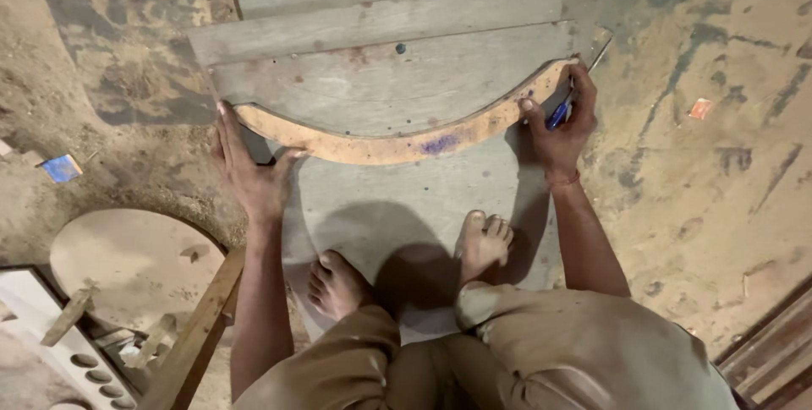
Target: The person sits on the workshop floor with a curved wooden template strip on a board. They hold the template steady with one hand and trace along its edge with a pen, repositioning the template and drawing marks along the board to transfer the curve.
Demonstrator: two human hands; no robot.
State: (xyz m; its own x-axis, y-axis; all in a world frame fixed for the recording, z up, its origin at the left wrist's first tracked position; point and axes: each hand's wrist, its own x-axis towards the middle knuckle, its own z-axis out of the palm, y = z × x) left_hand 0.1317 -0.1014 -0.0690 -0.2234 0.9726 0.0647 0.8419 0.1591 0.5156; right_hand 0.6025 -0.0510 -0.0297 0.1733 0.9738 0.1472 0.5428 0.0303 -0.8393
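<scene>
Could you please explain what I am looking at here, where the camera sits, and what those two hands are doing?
There is no machine here: this is one picture from a camera worn on a person's head, looking straight down. So you see that person's own arms, knees and bare feet from above as they squat.

They are squatting on a grey board lying on a dusty, stained floor. On it lie flat wooden planks, and across these a curved strip of wood, shaped like an arc.

The left hand presses down by one end of the strip. The right hand rests at the other end and holds a blue pen against it.

To the lower left are a round wooden disc and a loose wooden batten.
</scene>
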